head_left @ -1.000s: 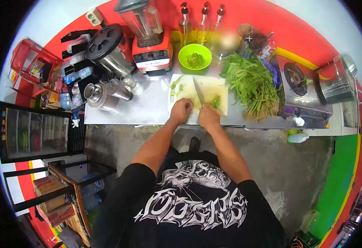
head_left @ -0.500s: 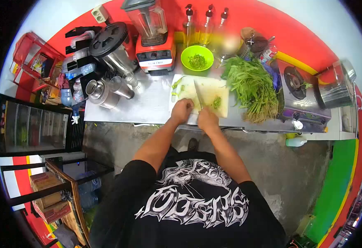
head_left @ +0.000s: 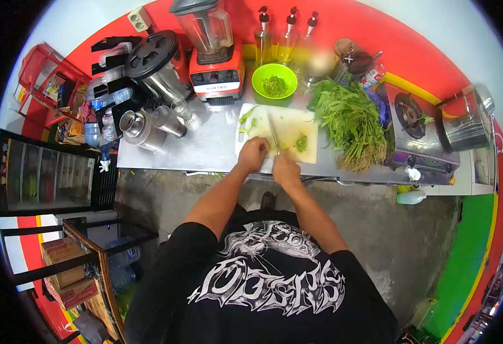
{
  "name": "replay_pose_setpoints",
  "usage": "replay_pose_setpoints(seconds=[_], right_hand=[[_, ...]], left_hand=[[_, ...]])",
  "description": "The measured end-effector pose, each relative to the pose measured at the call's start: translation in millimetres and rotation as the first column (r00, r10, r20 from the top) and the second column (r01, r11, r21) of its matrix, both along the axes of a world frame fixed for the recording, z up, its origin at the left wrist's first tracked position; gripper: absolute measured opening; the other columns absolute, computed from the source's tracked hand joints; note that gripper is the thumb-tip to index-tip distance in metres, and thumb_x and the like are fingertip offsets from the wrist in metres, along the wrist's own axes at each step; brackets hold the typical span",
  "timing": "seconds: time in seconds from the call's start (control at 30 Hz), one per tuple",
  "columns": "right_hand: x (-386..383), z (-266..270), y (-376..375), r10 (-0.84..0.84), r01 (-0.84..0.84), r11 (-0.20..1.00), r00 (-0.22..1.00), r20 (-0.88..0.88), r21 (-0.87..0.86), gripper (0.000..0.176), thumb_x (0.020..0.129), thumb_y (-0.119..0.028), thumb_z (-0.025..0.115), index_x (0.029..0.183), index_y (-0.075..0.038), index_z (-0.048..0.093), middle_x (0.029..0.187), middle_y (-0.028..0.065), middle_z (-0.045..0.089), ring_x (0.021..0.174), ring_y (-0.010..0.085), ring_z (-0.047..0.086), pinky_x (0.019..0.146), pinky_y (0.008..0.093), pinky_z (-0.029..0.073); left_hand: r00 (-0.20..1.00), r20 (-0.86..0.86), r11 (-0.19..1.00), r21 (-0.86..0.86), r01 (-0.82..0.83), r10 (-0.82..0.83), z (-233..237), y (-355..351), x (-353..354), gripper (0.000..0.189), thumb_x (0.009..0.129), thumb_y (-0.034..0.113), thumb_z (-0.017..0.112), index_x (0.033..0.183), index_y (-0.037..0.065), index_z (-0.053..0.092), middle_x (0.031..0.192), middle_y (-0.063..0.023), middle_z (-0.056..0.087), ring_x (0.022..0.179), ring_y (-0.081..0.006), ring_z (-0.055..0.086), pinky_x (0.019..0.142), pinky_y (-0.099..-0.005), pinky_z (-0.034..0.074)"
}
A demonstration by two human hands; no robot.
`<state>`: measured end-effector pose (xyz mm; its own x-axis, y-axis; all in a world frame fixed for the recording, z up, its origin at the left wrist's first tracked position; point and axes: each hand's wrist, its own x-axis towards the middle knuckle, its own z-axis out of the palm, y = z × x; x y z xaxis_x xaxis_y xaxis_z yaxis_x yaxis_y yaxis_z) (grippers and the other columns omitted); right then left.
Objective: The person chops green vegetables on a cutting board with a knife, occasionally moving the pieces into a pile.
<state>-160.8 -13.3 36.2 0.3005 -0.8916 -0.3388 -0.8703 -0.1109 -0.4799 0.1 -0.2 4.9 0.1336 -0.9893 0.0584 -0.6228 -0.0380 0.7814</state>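
Chopped greens [head_left: 301, 143] lay on the right part of a white cutting board [head_left: 290, 116]. On the left, the left hand [head_left: 254, 153] was curled at the board's near edge; what it pinched, if anything, could not be told. Near but apart from it, the right hand [head_left: 286, 170] was closed on a knife [head_left: 272, 127], its blade slanting across the board. Cutting seemed the step in hand; the next move called for keeping the left hand clear of the blade. Along the metal counter [head_left: 205, 146] were a steel canister [head_left: 147, 136], a red blender [head_left: 214, 86], a lime bowl [head_left: 286, 70] of green bits [head_left: 275, 86], a leafy bunch [head_left: 349, 117] and a stove [head_left: 400, 136]. A glass-fronted cabinet [head_left: 45, 178] stood left in the room, a green wall [head_left: 475, 229] right.
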Motion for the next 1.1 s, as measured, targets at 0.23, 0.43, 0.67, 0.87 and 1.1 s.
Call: replay_pose_setpoints(seconds=[0.23,0.43,0.67,0.87,1.1], right_hand=[[2,12,1,0.044,-0.044,0.999,0.999,-0.014,0.006,0.037,0.103,-0.028,0.050,0.117,0.006,0.057,0.109,0.0324,0.068,0.105,0.0480,0.066,0.093,0.0544,0.051],[2,18,-6,0.088,-0.088,0.996,0.996,-0.029,-0.015,0.038,0.101,-0.026,0.053,0.121,0.006,0.052,0.109,0.0317,0.069,0.102,0.0474,0.067,0.091,0.0552,0.051],[5,19,14,-0.062,0.062,0.998,0.998,0.004,-0.017,0.033,0.099,-0.022,0.055,0.115,0.006,0.058,0.109,0.0284,0.070,0.101,0.0467,0.068,0.089,0.0536,0.052],[7,19,0,0.058,-0.058,0.998,0.998,-0.015,0.011,0.033,0.100,-0.021,0.053,0.117,0.007,0.056,0.109,0.0300,0.069,0.102,0.0452,0.069,0.088,0.0529,0.054],[12,-9,-7,0.123,-0.129,0.988,0.989,-0.081,-0.082,0.031,0.098,-0.019,0.054,0.111,0.007,0.062,0.106,0.0293,0.070,0.101,0.0450,0.070,0.088,0.0528,0.054]], left_hand=[[1.000,0.019,0.998,-0.053,0.018,-0.017,2,1,1,0.009,0.082,0.003,0.070,0.090,0.004,0.066,0.089,-0.0162,0.065,0.086,-0.0352,0.065,0.078,-0.0423,0.052],[1.000,-0.030,1.000,-0.011,-0.004,0.003,-3,2,-1,0.010,0.083,0.003,0.072,0.092,0.004,0.068,0.090,-0.0160,0.066,0.084,-0.0322,0.067,0.078,-0.0405,0.053],[0.998,-0.042,0.991,-0.119,-0.056,0.051,-18,1,0,0.016,0.080,0.003,0.078,0.092,0.002,0.068,0.088,-0.0153,0.067,0.078,-0.0284,0.068,0.075,-0.0374,0.055],[0.989,-0.065,0.990,-0.051,-0.133,0.130,0,6,-8,0.013,0.078,0.003,0.075,0.090,0.002,0.070,0.089,-0.0181,0.068,0.086,-0.0358,0.067,0.080,-0.0435,0.053],[0.989,0.074,0.966,-0.233,-0.110,0.130,-5,11,-12,0.008,0.083,0.003,0.070,0.089,0.001,0.074,0.089,-0.0208,0.069,0.080,-0.0376,0.070,0.074,-0.0428,0.056]])
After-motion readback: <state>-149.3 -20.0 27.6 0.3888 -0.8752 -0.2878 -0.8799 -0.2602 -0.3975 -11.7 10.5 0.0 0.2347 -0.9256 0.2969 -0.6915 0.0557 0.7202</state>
